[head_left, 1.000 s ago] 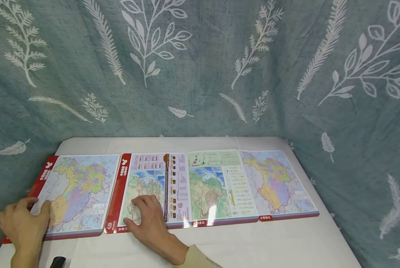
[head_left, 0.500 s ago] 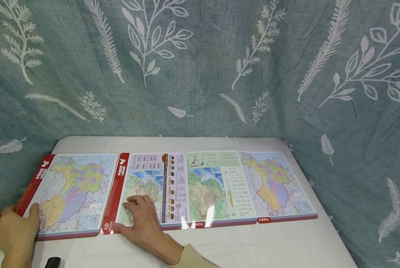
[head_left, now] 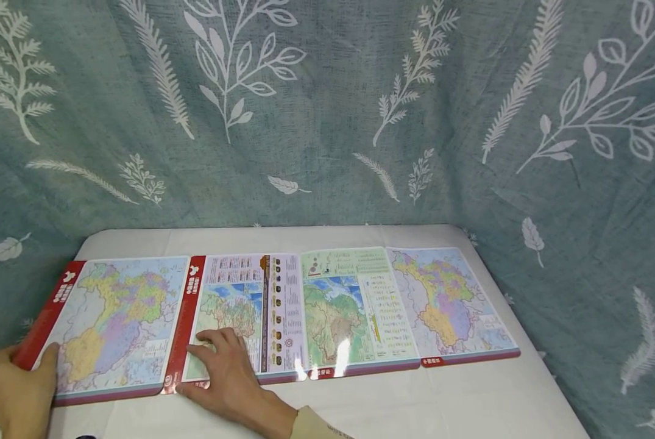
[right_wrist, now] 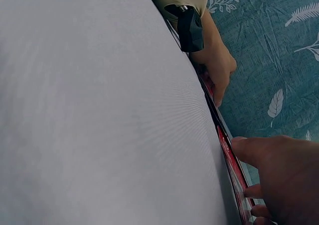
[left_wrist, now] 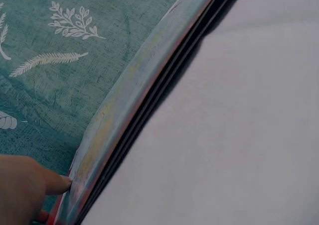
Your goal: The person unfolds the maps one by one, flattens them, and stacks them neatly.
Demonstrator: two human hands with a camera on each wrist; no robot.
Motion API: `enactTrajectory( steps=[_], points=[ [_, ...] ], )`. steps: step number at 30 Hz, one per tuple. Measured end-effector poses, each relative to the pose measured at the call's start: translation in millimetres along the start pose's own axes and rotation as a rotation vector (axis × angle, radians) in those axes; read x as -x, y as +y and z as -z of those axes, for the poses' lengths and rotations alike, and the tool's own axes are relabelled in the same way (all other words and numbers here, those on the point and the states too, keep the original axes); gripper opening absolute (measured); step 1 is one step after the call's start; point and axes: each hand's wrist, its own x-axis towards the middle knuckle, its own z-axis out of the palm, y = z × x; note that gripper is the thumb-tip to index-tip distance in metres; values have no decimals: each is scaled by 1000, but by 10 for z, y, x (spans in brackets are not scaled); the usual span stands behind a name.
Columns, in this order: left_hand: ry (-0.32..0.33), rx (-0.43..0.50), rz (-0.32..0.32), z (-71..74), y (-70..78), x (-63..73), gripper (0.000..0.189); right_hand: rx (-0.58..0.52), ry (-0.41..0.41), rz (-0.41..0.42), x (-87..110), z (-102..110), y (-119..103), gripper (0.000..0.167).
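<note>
Glossy printed maps lie side by side in a row in the head view. At the far left is a map with a red left strip (head_left: 121, 317), its near edge looking layered. My left hand (head_left: 17, 387) grips its lower left edge, thumb on the printed face and the other fingers at the red border. In the left wrist view, the thumb (left_wrist: 60, 183) presses near the corner of the map (left_wrist: 119, 98). My right hand (head_left: 228, 369) rests with bent, spread fingers on the lower left of the second map (head_left: 234, 311); its thumb lies by the near edge.
A green-bordered map (head_left: 340, 323) and a pastel map (head_left: 448, 305) continue the row rightward. All lie on a white-covered table (head_left: 404, 402). A green leaf-patterned curtain (head_left: 327, 110) hangs behind and beside it. Part of a black object (head_left: 86, 437) shows at the bottom edge.
My left hand has slid left and nearer, from over the first map to its lower left edge. My right hand has shifted slightly left and nearer. The head view has moved a little.
</note>
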Motion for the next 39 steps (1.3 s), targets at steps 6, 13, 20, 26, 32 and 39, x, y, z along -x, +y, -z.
enactTrajectory(
  steps=[6,13,20,26,32,39],
  points=[
    [-31,-13,-15,17,19,54,72,10,-9,27,6,1,13,53],
    [26,-126,-133,-35,40,29,67,-26,-27,14,28,0,21,52],
    [45,-83,-175,-53,21,63,60,-101,21,-8,33,-11,47,49],
    [25,-57,-172,-65,27,79,53,-235,134,-15,10,-16,53,39],
    [41,-39,-193,-78,42,88,50,-338,175,-56,-9,-16,58,35],
    [21,-19,-211,-121,35,123,48,-470,234,-94,23,-42,55,30]
  ],
)
